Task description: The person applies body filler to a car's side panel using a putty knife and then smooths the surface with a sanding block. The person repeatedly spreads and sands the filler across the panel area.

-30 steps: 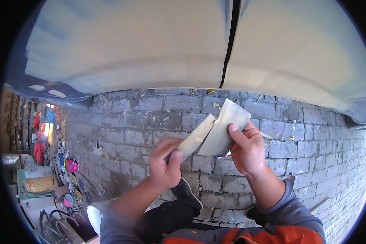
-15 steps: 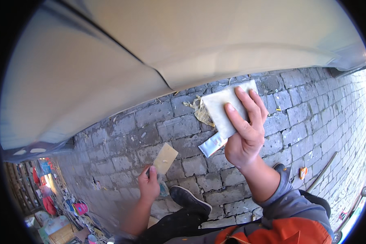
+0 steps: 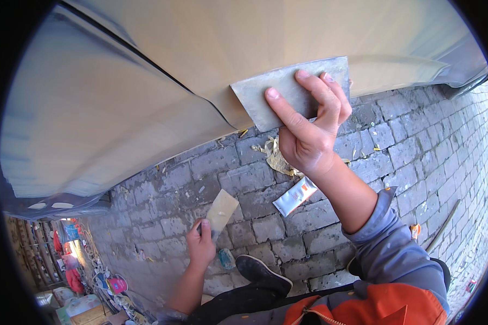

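Observation:
In my right hand (image 3: 314, 132) is a wide, flat grey putty spreader (image 3: 255, 96), fingers spread over its face. The spreader lies up against the lower part of the beige car body panel (image 3: 195, 43); whether its far edge touches cannot be told. A dark seam runs across the panel to the left of it. Lower down, my left hand (image 3: 201, 246) grips a smaller cream-coloured putty spreader (image 3: 222, 210), thumb on its face, away from the panel. What the thumb of my right hand does behind the spreader is mostly hidden.
Grey paving bricks (image 3: 255, 225) cover the ground. A silver-and-white tube (image 3: 295, 196) and crumpled yellowish paper (image 3: 276, 157) lie below my right hand. A teal piece (image 3: 226, 258) sits by my shoe (image 3: 263, 273). Cluttered goods (image 3: 87, 303) stand at lower left, a stick (image 3: 443, 226) at right.
My right hand has moved up and slightly left with the wide spreader, from over the paving to the car panel. My left hand stays low with the small spreader.

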Motion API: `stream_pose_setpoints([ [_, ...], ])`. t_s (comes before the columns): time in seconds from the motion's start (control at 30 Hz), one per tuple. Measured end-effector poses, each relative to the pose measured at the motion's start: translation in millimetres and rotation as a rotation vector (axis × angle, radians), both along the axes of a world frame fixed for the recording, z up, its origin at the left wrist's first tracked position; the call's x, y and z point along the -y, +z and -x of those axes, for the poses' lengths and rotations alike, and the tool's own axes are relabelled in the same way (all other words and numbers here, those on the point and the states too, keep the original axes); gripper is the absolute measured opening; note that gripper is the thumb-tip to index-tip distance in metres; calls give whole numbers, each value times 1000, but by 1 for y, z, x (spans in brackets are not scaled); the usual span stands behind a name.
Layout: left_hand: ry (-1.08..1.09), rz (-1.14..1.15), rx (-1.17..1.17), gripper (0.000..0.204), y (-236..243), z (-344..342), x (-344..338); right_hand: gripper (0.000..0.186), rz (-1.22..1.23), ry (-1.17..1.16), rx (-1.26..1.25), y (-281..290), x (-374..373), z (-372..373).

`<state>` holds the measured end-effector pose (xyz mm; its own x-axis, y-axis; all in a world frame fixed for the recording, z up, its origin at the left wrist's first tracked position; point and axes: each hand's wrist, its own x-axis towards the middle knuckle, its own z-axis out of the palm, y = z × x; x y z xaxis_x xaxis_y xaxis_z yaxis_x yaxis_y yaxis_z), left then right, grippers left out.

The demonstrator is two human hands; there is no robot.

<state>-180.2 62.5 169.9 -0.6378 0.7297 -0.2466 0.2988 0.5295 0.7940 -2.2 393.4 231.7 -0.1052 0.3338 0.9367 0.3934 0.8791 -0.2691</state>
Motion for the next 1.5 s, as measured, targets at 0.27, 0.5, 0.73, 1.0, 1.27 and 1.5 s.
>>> stream_pose_setpoints([
  [0.27,-8,-21,12,33,-3,-1,2,53,59,-27,33,-2,13,-7],
  [0.5,30,-7,39,35,-3,-2,4,52,22,-58,16,1,1,3],
  [0.73,-5,-37,28,34,-2,2,5,54,15,-87,-7,-7,-2,12],
  [1.0,13,-55,-5,34,-1,1,6,58,90,-83,64,-25,3,8],
  [1.27,28,-29,15,35,-3,3,8,63,206,-62,131,-21,20,1],
  [1.5,22,-72,71,36,3,1,5,62,249,-50,187,-42,31,-5],
])
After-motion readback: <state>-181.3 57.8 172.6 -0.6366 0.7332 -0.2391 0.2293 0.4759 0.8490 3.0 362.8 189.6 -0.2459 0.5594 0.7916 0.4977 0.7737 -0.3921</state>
